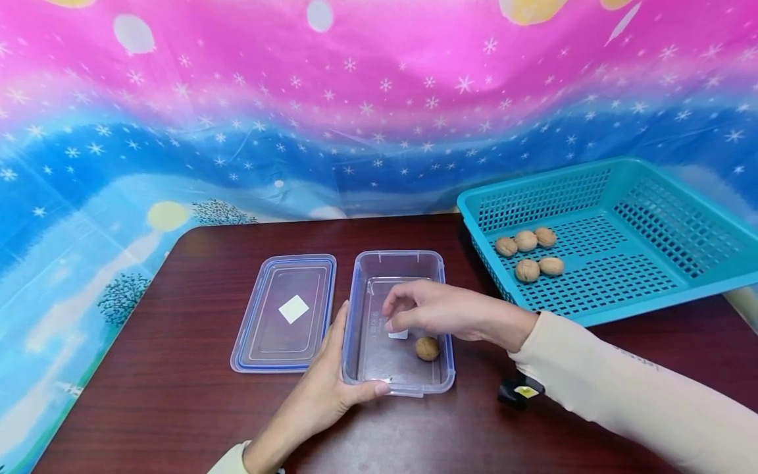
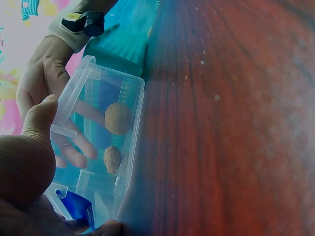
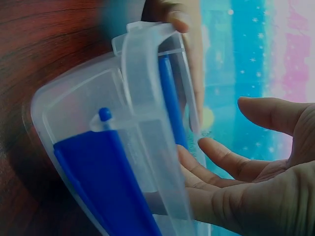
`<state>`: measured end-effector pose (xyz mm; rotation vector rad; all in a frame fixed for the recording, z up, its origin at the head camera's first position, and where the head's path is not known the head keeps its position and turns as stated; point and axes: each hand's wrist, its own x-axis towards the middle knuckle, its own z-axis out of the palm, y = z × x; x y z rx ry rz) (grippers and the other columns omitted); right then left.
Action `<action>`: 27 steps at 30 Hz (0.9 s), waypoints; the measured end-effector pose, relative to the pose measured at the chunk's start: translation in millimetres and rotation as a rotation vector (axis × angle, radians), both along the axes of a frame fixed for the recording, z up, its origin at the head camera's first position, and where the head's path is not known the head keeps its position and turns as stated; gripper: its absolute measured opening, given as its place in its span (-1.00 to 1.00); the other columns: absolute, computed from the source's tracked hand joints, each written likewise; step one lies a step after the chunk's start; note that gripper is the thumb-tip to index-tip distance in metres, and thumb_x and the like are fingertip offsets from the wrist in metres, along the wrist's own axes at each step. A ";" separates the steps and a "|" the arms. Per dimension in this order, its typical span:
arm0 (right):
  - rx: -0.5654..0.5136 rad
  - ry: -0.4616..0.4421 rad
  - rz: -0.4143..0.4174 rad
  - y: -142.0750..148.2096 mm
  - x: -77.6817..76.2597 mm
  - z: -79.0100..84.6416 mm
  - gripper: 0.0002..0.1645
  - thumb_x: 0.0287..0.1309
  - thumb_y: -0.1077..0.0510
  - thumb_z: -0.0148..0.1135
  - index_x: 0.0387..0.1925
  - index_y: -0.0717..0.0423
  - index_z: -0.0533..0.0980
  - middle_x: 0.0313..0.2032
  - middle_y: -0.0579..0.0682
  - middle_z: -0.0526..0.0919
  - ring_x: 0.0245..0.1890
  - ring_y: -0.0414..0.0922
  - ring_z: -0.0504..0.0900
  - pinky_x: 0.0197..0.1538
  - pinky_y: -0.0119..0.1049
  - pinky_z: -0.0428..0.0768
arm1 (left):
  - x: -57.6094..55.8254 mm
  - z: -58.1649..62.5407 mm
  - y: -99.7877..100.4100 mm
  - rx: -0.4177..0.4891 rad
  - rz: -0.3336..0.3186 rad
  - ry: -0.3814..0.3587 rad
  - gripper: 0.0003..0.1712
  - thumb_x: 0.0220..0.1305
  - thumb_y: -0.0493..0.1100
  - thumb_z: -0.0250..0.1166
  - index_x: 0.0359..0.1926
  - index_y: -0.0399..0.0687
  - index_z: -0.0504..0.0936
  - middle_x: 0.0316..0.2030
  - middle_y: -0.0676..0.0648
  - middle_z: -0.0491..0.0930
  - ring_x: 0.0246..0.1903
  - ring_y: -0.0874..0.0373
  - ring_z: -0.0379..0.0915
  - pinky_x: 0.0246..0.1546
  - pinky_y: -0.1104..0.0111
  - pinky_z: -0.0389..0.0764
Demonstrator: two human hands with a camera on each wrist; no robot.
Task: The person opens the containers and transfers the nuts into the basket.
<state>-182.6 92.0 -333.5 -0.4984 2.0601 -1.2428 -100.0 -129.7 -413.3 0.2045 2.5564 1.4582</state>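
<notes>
A clear plastic food container [image 1: 379, 368] stands on the table with its top uncovered. My left hand [image 1: 322, 388] holds its near left corner, thumb over the front rim and fingers along the left wall. My right hand [image 1: 438, 313] reaches over the right wall into it, thumb and fingers spread apart with nothing between them in the right wrist view. One walnut [image 1: 427, 349] lies in the near right of the container. In the left wrist view, a second walnut [image 2: 112, 160] shows through the wall near the right fingertips; the right hand hides it from the head view.
The container's flat lid [image 1: 266, 336], blue-edged with a white sticker, lies to the left. A teal basket [image 1: 657, 263] at the right bears several walnuts [image 1: 526, 241]. A patterned cloth [image 1: 284, 178] hangs behind the dark wooden table [image 1: 183, 368].
</notes>
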 end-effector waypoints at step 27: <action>0.187 0.040 0.171 -12.3 4.4 -9.0 -0.80 0.27 0.14 0.32 -0.12 0.12 0.58 -0.33 -0.01 0.64 -0.32 -0.14 0.57 -0.23 -0.32 0.53 | -0.2 1.7 0.1 -0.001 0.002 -0.017 0.52 0.00 0.13 0.68 0.72 0.17 -0.22 0.68 -0.10 -0.09 0.60 -0.16 -0.03 0.50 -0.23 0.12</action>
